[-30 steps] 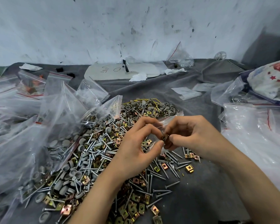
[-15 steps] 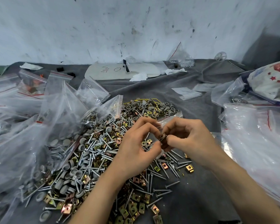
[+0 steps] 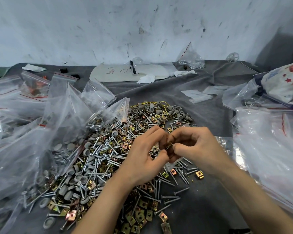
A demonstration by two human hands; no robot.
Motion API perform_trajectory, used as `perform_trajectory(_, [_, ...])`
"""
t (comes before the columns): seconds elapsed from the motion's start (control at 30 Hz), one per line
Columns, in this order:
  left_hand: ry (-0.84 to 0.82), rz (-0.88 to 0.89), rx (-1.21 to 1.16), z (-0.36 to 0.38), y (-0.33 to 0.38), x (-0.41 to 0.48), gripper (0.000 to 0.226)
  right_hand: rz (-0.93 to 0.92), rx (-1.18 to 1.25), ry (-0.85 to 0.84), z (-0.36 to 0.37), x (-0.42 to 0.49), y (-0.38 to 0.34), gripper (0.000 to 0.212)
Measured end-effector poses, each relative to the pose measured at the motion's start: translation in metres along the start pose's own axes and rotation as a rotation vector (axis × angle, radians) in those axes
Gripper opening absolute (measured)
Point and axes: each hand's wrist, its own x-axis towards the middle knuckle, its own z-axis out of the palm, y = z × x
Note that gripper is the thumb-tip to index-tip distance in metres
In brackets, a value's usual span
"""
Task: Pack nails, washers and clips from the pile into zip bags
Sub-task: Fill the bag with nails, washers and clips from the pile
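"How far along are you?"

"Not far, I'd judge. The pile (image 3: 95, 166) on the worktop (image 3: 201, 217) is big: nails (image 3: 100, 150), grey washers (image 3: 114, 133) and brass clips (image 3: 143, 204), all mixed, spreading from the middle out towards my left."

"Anything packed?"

"Filled zip bags (image 3: 24, 141) are heaped on my left, touching the pile, and more bags (image 3: 269, 157) lie on my right. So a fair share looks done, but plenty of loose stuff is unpacked."

"And your hands?"

"Both hover over the pile's right edge, fingertips meeting. My left hand (image 3: 142, 159) and right hand (image 3: 198, 149) pinch a small clip bunch (image 3: 168, 146) between them. Whether a bag is open under them, I can't tell. Some clear plastic shows just beside my right hand."
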Motion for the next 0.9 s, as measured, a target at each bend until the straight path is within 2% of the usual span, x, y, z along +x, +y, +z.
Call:
perform_trajectory(0.07, [0.004, 0.002, -0.028, -0.001, -0.001, 0.0, 0.008, 0.01, 0.036, -0.005, 0.001, 0.0, -0.001, 0.015])
perform_trajectory(0.23, [-0.02, 0.011, -0.008, -0.002, -0.003, 0.0, 0.007, 0.058, 0.119, -0.054, -0.002, 0.002, 0.002, 0.03])
perform_trajectory(0.4, [-0.063, 0.026, 0.029, -0.003, -0.003, -0.001, 0.009, 0.194, 0.24, -0.144, -0.006, 0.006, 0.004, 0.018])
perform_trajectory(0.6, [-0.072, 0.042, 0.103, -0.007, -0.001, -0.001, 0.007, 0.253, 0.33, -0.164, -0.006, 0.008, 0.008, 0.02])
perform_trajectory(0.7, [-0.058, 0.075, 0.17, -0.008, -0.001, -0.001, 0.016, 0.277, 0.387, -0.131, -0.006, 0.009, 0.01, 0.035])
perform_trajectory(0.9, [-0.003, 0.039, 0.127, -0.005, -0.003, 0.001, 0.02, 0.24, 0.244, -0.163, -0.008, 0.006, 0.007, 0.033])
